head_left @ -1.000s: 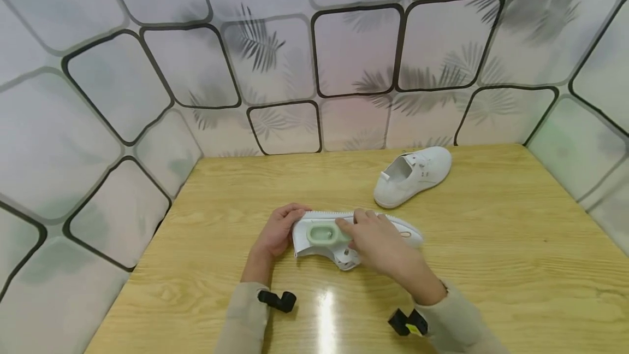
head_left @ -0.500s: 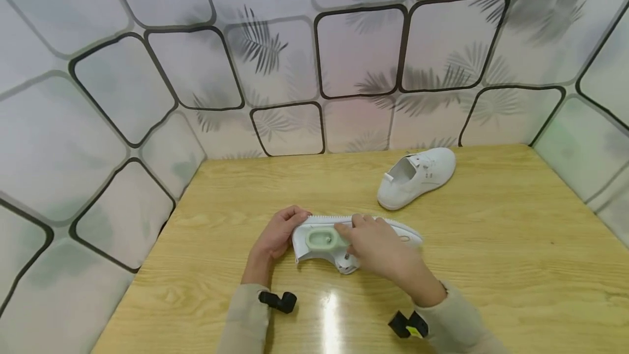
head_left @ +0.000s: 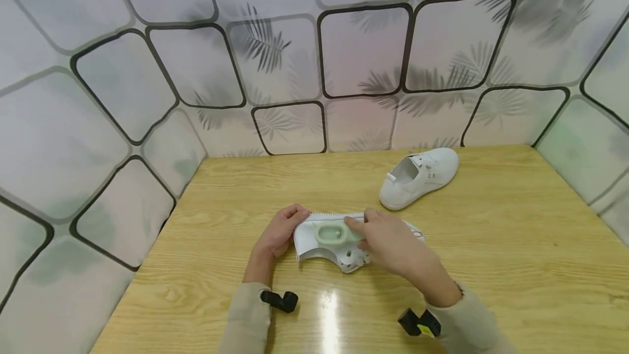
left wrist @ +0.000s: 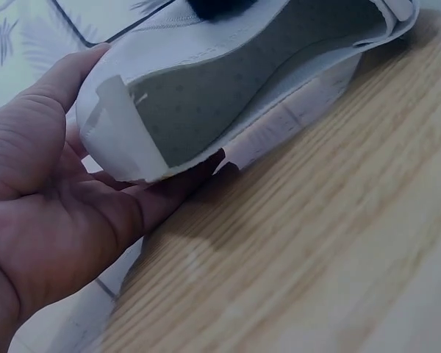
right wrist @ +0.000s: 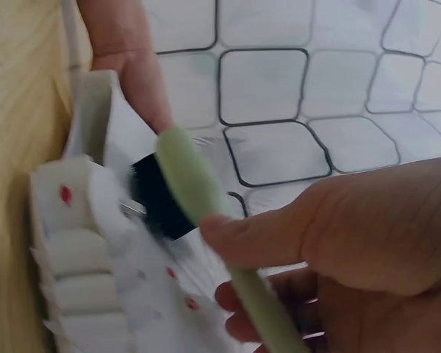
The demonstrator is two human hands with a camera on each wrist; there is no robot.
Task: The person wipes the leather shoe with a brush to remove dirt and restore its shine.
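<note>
A white lace-up shoe lies on its side, its sole edge facing away and its opening toward me. Around the heel, my left hand holds it, thumb on the upper side and fingers beneath. My right hand grips the handle of a pale green brush. The dark bristles press on the shoe's side in the right wrist view. From the head view the bristles are hidden under the brush head, and my right hand covers part of the toe.
A second white shoe stands upright at the back of the wooden table, right of the hands. Patterned curtain-like walls rise behind and along both sides. Each sleeve carries a small black device near the wrist.
My right hand and the brush have slid a little to the right along the shoe, toward its toe. The left hand keeps its hold on the heel. The head view has shifted slightly.
</note>
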